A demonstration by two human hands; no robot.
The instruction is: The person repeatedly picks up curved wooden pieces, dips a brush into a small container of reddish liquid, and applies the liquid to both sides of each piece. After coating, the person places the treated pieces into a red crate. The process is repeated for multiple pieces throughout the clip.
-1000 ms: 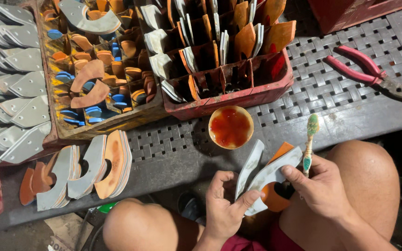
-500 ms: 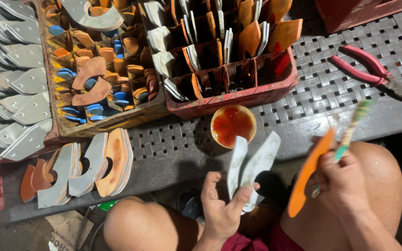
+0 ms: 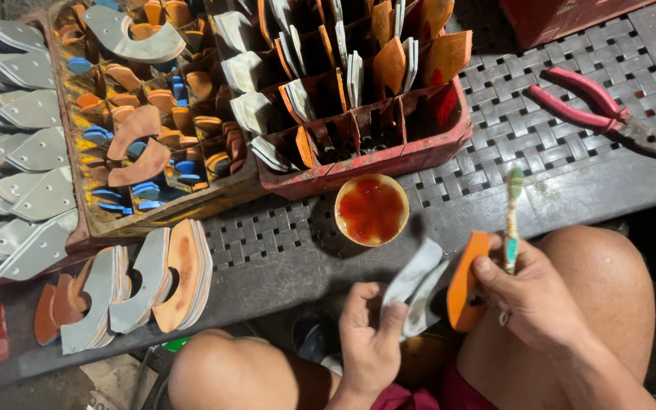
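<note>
My left hand [image 3: 367, 334] grips a few grey, curved shoe-sole pieces [image 3: 416, 285] fanned upward above my lap. My right hand [image 3: 533, 292] holds a green toothbrush [image 3: 512, 220] upright between the fingers and pinches an orange sole piece [image 3: 465, 281] beside the grey ones. A small round bowl of amber-red glue [image 3: 371, 209] sits on the grey lattice table [image 3: 571, 163] just beyond both hands.
A red crate [image 3: 389, 156] with upright orange and grey pieces stands behind the bowl. A wooden tray [image 3: 146, 121] of sorted pieces lies to its left. Stacked curved pieces [image 3: 146, 285] rest at the table's near left edge. Red-handled pliers [image 3: 597, 106] lie at the right.
My right hand lifted the orange piece away from the grey ones, swung it out to the right, then brought it back beside them. The left hand stayed in place.
</note>
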